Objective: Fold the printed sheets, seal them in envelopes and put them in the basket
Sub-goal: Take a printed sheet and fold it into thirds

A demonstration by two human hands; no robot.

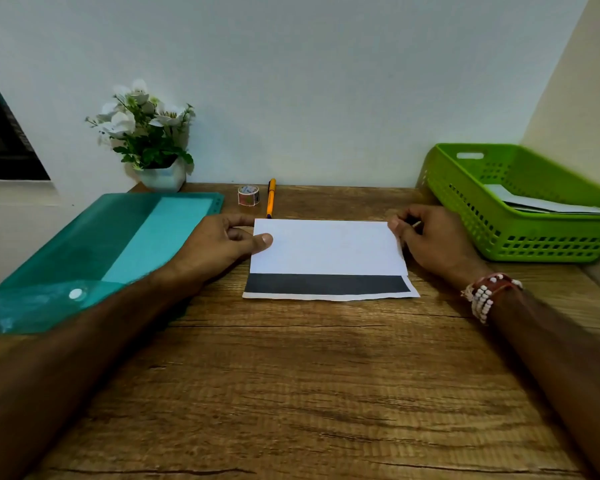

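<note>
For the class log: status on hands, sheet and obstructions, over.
Left hand and right hand pinch ends of sheet. Sheet part-folded, dark band showing. Nothing else on it.

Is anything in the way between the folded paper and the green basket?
Only the person's own right hand, which holds the right edge of the folded paper and sits between it and the green basket. Past that hand, only wooden table shows up to the basket.

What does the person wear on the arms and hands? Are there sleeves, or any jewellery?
No sleeves show: the left arm and right arm are uncovered. At the wrist of the right hand sit bracelets: strands of small white beads and a reddish-brown band. The left hand and its wrist carry nothing; no rings or watch are visible.
</note>
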